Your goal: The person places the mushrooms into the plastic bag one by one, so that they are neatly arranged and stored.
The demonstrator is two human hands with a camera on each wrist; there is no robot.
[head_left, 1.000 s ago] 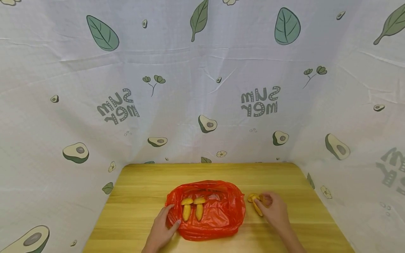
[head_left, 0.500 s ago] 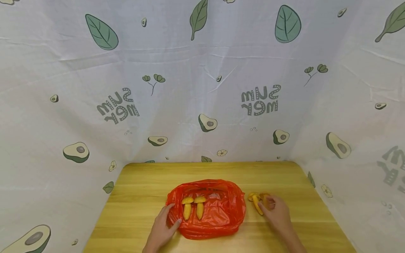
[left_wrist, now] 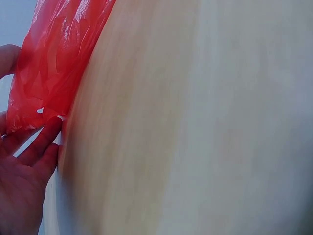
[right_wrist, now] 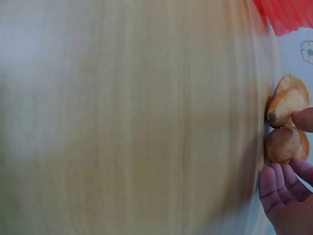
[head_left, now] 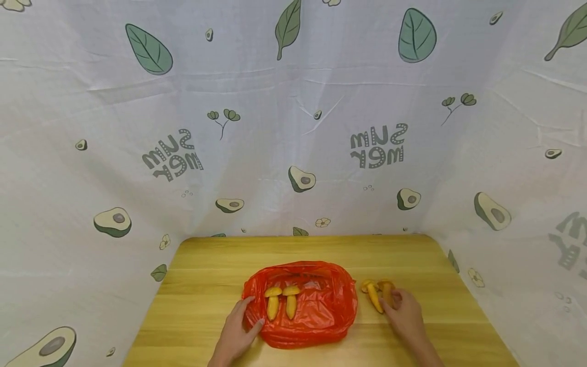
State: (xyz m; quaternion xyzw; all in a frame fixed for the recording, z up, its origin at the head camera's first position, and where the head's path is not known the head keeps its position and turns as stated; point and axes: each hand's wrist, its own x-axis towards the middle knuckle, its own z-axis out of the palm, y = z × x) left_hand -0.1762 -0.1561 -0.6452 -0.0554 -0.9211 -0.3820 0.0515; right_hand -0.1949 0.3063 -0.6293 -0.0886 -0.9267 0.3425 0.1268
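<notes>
In the head view the tabletop (head_left: 206,285) loses its near edge below the picture, and both forearms (head_left: 423,345) are cut off there. Toward the tabletop's right edge, the right hand (head_left: 405,312) hides the lower stem of the right mushroom (head_left: 385,288). Dark print (head_left: 300,274) on the red bag (head_left: 302,337) is too small to read. The left wrist view crops the left hand (left_wrist: 22,181) and the bag.

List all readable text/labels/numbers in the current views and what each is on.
"sum mer", mirrored: left print on the patterned cloth.
"sum mer", mirrored: second print, same cloth, farther right.
Large lettering at the head view's right edge, same cloth: cut off, word not readable.
Dark marks inside the red bag: too small to tell if text.
</notes>
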